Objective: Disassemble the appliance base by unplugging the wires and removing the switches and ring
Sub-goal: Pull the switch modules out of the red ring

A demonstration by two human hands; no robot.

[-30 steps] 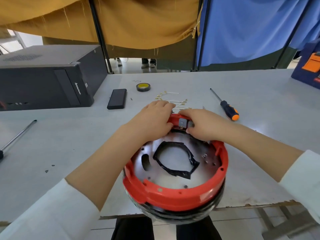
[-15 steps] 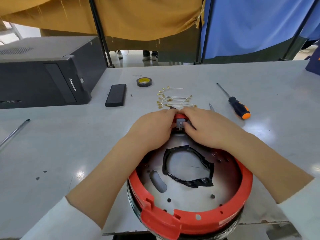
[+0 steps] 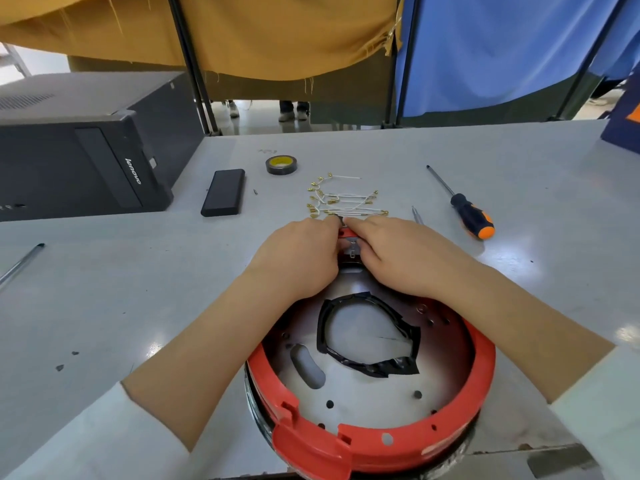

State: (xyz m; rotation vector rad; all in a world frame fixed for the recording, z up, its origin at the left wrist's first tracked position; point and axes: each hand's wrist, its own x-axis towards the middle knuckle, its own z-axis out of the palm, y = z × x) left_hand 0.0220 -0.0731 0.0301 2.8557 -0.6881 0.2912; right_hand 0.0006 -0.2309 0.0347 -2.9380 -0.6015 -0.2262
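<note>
The appliance base [image 3: 377,389] lies bottom up on the table, a round metal plate with a black-taped opening. A red plastic ring [image 3: 384,441] runs round its rim. At the ring's far edge sits a small grey switch [image 3: 351,247]. My left hand [image 3: 298,258] and my right hand [image 3: 401,254] meet there, fingers curled on either side of the switch and the ring's edge. The fingertips are partly hidden behind the ring. Several white wires with brass terminals [image 3: 343,199] lie loose just beyond my hands.
An orange-and-black screwdriver [image 3: 464,209] lies to the right. A roll of tape [image 3: 281,164], a black flat box [image 3: 224,196] and a black computer case [image 3: 79,150] are at the back left. A metal rod [image 3: 20,263] lies at the far left.
The base has slid toward me and now sits lower in view. Both hands stayed at the switch on the ring's far edge.
</note>
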